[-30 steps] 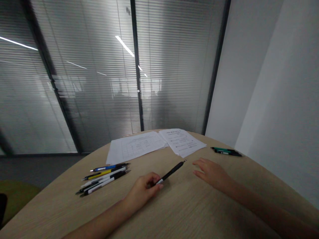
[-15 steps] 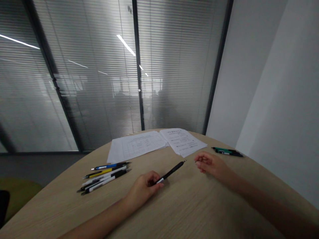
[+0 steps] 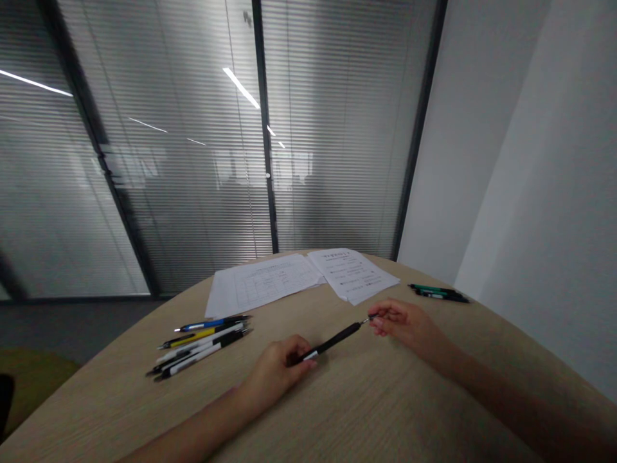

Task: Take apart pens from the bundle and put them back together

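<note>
Clenching a slim black pen [image 3: 335, 341] in the left hand [image 3: 276, 368], right hand [image 3: 405, 325] pinching its tip, pens [image 3: 200, 344] beside, papers [image 3: 308, 276] beyond

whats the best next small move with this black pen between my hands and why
Probably firm up the right hand on the tip of the black pen. Its fingertips sit right at that end, but a secure hold isn't clear, while the left hand already wraps the other end.
</note>
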The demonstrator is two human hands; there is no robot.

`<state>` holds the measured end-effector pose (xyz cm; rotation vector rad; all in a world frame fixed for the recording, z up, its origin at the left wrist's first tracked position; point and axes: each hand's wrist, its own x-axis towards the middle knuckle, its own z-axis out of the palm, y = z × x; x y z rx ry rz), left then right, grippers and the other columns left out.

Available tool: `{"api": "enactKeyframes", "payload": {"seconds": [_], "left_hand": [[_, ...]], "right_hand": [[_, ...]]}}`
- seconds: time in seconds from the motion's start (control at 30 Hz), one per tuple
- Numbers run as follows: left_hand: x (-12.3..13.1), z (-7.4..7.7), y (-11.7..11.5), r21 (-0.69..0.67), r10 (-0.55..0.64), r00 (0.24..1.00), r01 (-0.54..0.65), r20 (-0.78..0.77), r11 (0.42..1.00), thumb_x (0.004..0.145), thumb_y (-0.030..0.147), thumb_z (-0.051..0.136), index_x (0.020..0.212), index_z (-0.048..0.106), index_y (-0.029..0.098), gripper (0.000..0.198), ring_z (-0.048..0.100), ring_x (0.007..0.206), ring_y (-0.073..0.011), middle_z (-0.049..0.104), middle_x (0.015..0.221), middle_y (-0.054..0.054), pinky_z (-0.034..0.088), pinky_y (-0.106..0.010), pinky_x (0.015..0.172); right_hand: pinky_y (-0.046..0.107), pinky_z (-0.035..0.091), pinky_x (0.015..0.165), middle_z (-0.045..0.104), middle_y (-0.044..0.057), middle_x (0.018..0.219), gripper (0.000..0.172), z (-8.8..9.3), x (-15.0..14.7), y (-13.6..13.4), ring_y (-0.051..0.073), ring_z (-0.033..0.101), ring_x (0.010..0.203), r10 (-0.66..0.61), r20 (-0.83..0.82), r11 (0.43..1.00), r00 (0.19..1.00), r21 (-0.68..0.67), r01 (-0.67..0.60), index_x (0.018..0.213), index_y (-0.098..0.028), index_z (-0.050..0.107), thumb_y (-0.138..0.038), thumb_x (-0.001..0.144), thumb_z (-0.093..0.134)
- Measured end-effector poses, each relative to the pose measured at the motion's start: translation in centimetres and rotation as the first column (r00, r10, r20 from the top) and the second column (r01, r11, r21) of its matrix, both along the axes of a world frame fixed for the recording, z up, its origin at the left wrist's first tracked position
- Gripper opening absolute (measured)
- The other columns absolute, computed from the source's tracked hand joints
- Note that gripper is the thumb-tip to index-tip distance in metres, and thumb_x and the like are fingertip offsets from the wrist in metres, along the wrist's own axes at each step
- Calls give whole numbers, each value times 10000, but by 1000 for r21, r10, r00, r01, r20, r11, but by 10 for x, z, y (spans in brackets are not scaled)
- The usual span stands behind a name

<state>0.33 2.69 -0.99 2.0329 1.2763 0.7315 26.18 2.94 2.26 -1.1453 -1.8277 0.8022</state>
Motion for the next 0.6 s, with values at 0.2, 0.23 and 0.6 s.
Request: {"api": "enactKeyframes", "payload": {"seconds": [0.2,0.23,0.6], "left_hand": [[-2,-3,0,48,-21,998,24,-64,999,695,312,543,734,568,171,149,469,578,-113,548,635,32,353,-199,527],[-2,-2,0,53,-16,997,20,-77,998,697,313,542,739,573,172,150,475,580,-115,558,642,29,356,-200,531],[0,3,-4,115,26,993,-12,-118,993,705,310,519,754,576,174,156,506,597,-134,601,676,7,369,-219,551]], "right_hand": [[291,503,625,648,29,761,215,-4,-3,-2,150,606,681,25,19,1000,1000,6,-25,851,-199,614,-367,733,548],[291,501,627,649,28,758,198,-4,-3,-2,148,606,675,29,24,999,999,14,-29,848,-199,614,-344,731,547],[267,469,616,664,26,752,132,3,-2,-6,145,587,664,-41,216,990,976,143,10,796,-190,630,-210,714,528]]}}
